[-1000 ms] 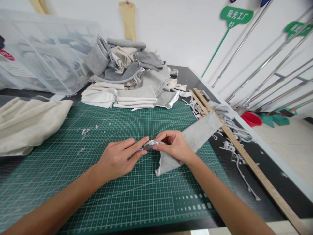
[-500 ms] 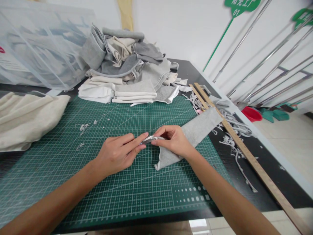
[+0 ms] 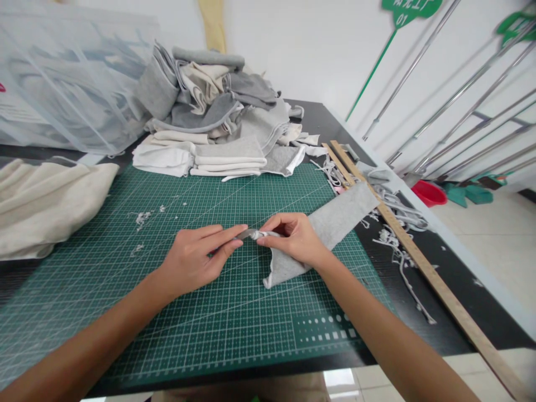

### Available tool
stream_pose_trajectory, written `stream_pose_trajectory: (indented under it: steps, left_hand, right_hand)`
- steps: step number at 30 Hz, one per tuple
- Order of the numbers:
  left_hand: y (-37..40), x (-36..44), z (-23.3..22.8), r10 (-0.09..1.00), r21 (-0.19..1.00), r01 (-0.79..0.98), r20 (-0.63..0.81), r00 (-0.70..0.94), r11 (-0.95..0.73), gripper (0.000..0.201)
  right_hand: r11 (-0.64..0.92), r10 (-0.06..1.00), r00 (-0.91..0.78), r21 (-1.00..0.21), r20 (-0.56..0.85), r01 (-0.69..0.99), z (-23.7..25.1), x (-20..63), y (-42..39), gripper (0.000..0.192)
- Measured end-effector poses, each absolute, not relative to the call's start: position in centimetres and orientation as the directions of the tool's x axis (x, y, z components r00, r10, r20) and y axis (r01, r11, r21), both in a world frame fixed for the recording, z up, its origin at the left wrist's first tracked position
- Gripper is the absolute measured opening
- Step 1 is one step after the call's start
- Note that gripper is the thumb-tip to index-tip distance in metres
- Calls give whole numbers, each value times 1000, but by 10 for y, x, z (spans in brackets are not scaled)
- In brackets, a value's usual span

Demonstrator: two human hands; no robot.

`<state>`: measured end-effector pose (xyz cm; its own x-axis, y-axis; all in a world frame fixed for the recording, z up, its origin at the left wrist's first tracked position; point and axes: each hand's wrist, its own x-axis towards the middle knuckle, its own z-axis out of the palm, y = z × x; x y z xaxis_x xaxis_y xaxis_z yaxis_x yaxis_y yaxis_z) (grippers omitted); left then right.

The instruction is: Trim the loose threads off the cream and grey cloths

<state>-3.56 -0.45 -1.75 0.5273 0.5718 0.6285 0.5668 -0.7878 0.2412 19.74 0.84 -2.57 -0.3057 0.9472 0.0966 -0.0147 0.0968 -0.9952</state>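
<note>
While pinching the grey fabric strip (image 3: 335,220) at its near end, right hand (image 3: 293,240) closed. Left hand (image 3: 192,262) gripping small blade (image 3: 247,234), tip touching that end; strip running away rightward

We count two hands in view, our left hand (image 3: 190,262) and our right hand (image 3: 295,237), with one small metal blade (image 3: 246,234) between them. One grey fabric strip (image 3: 330,223) lies at centre right. One green cutting mat (image 3: 167,312) fills the lower frame. We see one heap of folded cloth (image 3: 218,117) at upper centre, one cream bundle (image 3: 46,206) at left, two wooden rulers (image 3: 422,268) at right, and one red basin (image 3: 427,193).
</note>
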Motion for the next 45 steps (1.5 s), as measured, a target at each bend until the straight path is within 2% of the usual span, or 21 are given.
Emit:
stream_pose_trajectory:
  steps: [7, 10, 13, 16, 19, 21, 23, 25, 26, 30, 39, 42, 45]
  left_hand:
    - [6, -50, -4, 807, 638, 500, 517, 286, -586, 23]
    - [13, -61, -2, 854, 715, 474, 479, 204, -514, 23]
    - [20, -70, 1, 862, 714, 494, 474, 181, -497, 24]
    - [21, -77, 7, 849, 674, 541, 501, 166, -503, 27]
    - [17, -88, 9, 824, 580, 609, 509, 248, -541, 29]
    - [12, -100, 6, 779, 446, 664, 512, 362, -601, 29]
    - [8, -114, -2, 708, 252, 709, 529, 469, -658, 31]
    - [5, -128, -10, 664, 105, 751, 559, 497, -652, 33]
    - [4, -134, -13, 659, 73, 770, 573, 488, -634, 33]
    - [5, -148, -16, 682, 29, 829, 585, 439, -558, 33]
    - [25, -163, -21, 759, -159, 927, 537, 370, -339, 38]
    - [23, -170, -23, 765, -160, 943, 552, 332, -293, 39]
    - [19, -176, -22, 756, -94, 970, 611, 235, -226, 41]
  right_hand:
    - [56, 953, -294, -997, 70, -54, -26, 197, 9, 20]
    - [47, 953, -298, -997, 63, -61, -27, 197, 10, 22]
    - [47, 952, -300, -997, 61, -54, -27, 197, 10, 23]
    - [59, 952, -299, -998, 66, -32, -28, 198, 10, 24]
    - [75, 953, -294, -997, 77, -19, -29, 199, 11, 26]
    - [86, 954, -288, -996, 85, -12, -31, 199, 12, 26]
    - [93, 954, -285, -996, 90, -3, -32, 199, 13, 26]
    - [91, 955, -282, -996, 87, 2, -32, 199, 14, 25]
    - [88, 956, -281, -996, 84, 0, -32, 199, 14, 26]
    - [78, 960, -268, -997, 79, -16, -31, 199, 14, 25]
    - [92, 964, -252, -996, 89, 1, -30, 198, 13, 25]
    - [89, 963, -256, -996, 85, 5, -29, 198, 13, 25]
    - [87, 962, -258, -996, 83, 4, -29, 199, 13, 25]
